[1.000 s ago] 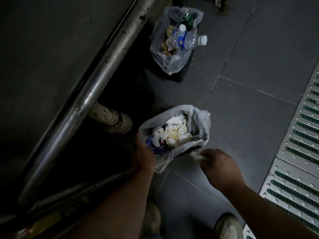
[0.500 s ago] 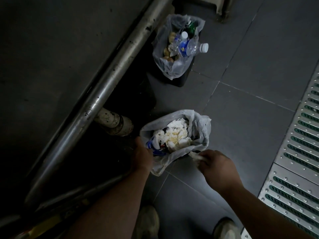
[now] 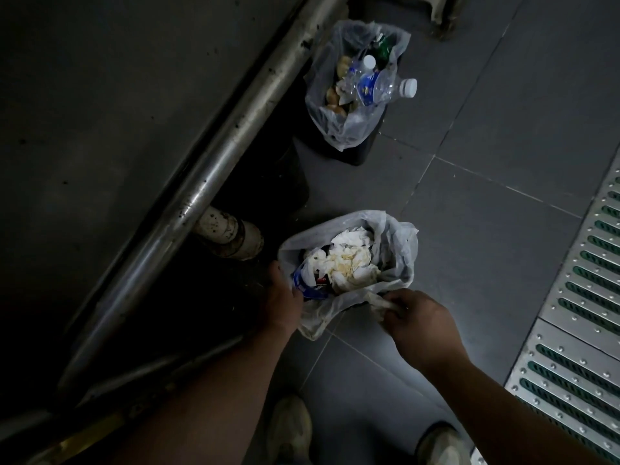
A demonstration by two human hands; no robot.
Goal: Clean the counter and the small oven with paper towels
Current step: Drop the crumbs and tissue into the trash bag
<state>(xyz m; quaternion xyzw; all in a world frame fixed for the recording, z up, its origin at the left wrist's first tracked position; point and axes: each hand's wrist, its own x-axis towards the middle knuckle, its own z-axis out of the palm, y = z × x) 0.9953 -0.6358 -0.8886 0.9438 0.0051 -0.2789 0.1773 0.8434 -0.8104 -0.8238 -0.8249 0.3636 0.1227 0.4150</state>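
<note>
Head view, looking down at a dim grey tiled floor (image 3: pixel 486 250). Near bin (image 3: pixel 399 260) lined with a clear plastic bag, packed with crumpled paper towels (image 3: pixel 349 263), white with yellowish stains; no clear long axis to the wad, just a heap facing up out of the bin mouth. Blue-and-white wrapper (image 3: pixel 303 283) tucked at the bin's left edge, beside the towels.

Left hand (image 3: pixel 281 300) at the left rim of the bag, thumb up against the plastic; fingers hidden behind the bag, so cannot tell whether the grip is clamped or loose. Right hand (image 3: pixel 419 327) at the near rim, fingers curled and pinching a bunched fold of the bag liner (image 3: pixel 375 298), grip clamped on it.

Far bin (image 3: pixel 335 125), also bagged, well apart up the floor, holding 2 plastic bottles (image 3: pixel 385 87), 1 lying with its white cap pointing right over the rim.

Steel rail (image 3: pixel 201 189) of the counter edge running diagonally from lower left to upper right, a pale pipe (image 3: pixel 231 233) beneath it. Metal drain grate (image 3: pixel 577 313) along the right. 2 light shoes (image 3: pixel 292 427) at the bottom edge.
</note>
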